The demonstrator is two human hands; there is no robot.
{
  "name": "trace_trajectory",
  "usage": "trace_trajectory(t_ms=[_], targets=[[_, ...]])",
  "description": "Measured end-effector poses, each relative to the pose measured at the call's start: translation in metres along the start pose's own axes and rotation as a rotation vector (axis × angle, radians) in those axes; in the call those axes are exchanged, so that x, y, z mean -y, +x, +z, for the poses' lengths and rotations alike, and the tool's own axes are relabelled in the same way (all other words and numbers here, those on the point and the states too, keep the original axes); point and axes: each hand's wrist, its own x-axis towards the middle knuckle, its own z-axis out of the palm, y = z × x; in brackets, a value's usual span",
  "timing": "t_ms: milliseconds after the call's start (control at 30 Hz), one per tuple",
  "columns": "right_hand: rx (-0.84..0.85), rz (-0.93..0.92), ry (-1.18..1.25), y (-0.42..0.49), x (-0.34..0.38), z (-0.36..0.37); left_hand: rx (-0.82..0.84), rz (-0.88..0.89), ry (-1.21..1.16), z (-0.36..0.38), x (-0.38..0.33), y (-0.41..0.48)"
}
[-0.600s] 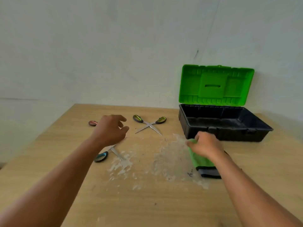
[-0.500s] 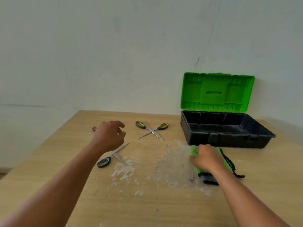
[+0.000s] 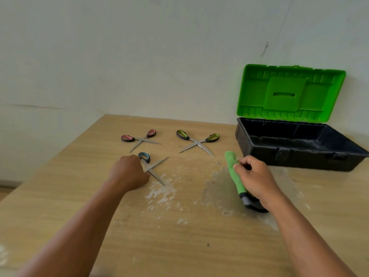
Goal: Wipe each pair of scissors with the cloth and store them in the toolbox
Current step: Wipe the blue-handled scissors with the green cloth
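Note:
Three pairs of scissors lie splayed on the wooden table (image 3: 60, 196). My left hand (image 3: 127, 172) is curled down on the blue-handled scissors (image 3: 152, 164), covering one handle; the other handle and both blades show. The pink-handled scissors (image 3: 140, 138) and the green-handled scissors (image 3: 196, 142) lie untouched farther back. My right hand (image 3: 255, 176) grips the rolled green cloth (image 3: 232, 168), which has a grey and black end near my wrist. The black toolbox (image 3: 299, 148) stands open at the right, its green lid (image 3: 289, 92) leaning against the wall.
White scuffed patches (image 3: 161, 190) mark the table between my hands. A pale wall rises right behind the table and the toolbox. The table's left edge drops away to the floor.
My left hand has dropped onto the blue-handled scissors and closed on them. My right hand has gathered the cloth into a roll. The view has shifted, showing the pink-handled scissors fully.

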Motion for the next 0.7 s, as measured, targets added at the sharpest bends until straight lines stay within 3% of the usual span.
trace_trajectory(t_ms=[200,400,700], targets=[[0.006,-0.029,0.068,0.004,0.016,0.017,0.051,-0.068,-0.266,-0.001,-0.003,0.005],[0.119,-0.028,0.008,0.014,0.023,0.026,0.121,-0.173,-0.613,-0.002,-0.007,0.011],[0.106,-0.112,0.110,0.021,0.007,0.044,0.270,-0.243,-1.092,-0.002,-0.035,0.018]])
